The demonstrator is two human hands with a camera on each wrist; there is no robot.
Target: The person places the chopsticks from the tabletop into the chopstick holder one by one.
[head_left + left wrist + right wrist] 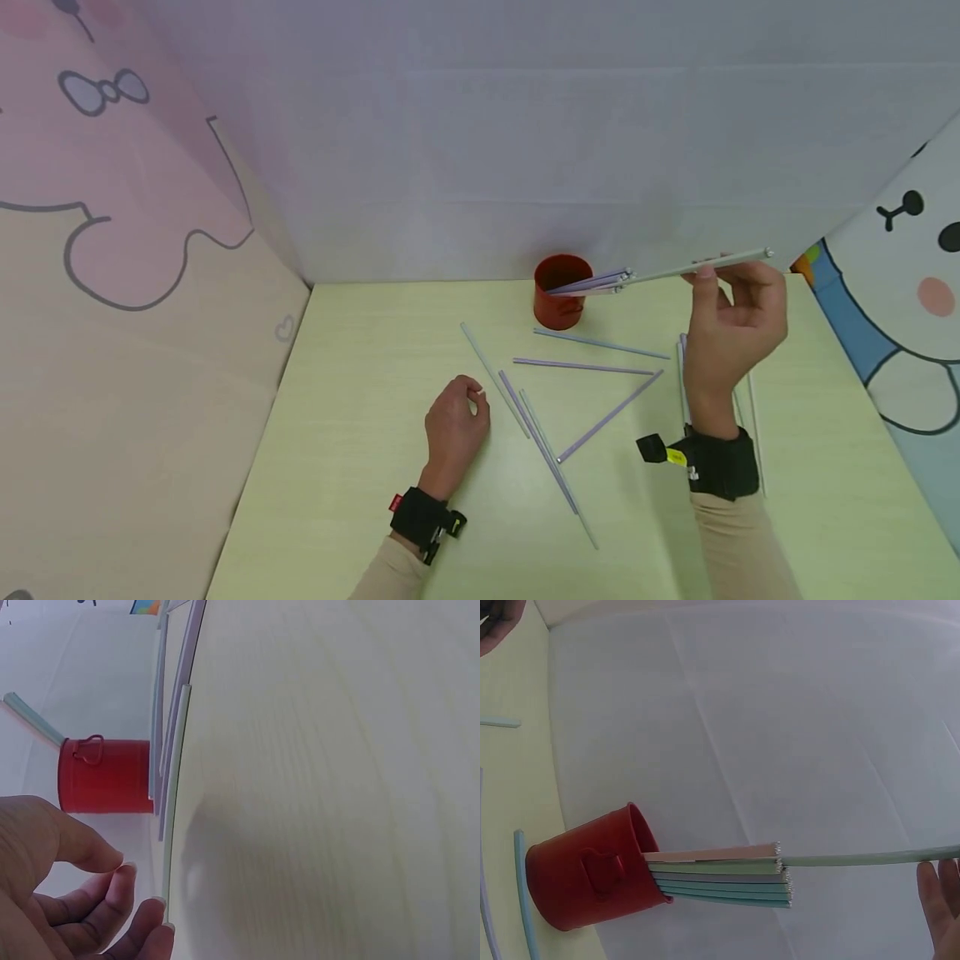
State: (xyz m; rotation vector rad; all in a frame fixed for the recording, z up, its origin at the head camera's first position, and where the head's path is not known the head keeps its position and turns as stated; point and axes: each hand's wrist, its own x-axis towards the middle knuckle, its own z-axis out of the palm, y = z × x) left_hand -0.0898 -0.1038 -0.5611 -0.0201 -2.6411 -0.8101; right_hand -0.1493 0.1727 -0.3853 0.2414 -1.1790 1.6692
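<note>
High over the right side of the table, my right hand pinches a pale green straw between thumb and fingers. The straw's far end meets the tips of several pastel straws that lean out of a small red bucket; how far it reaches in among them is unclear. My left hand rests at the table, fingers loosely bent and holding nothing. Beside its fingertips lies a pale straw. The bucket stands upright at the table's back edge, its wire handle facing the right-hand side.
Several loose straws lie across the middle of the table, among them a blue one, a lilac one and a slanted purple one. More straws lie partly hidden under my right wrist. A pale wall rises behind the table.
</note>
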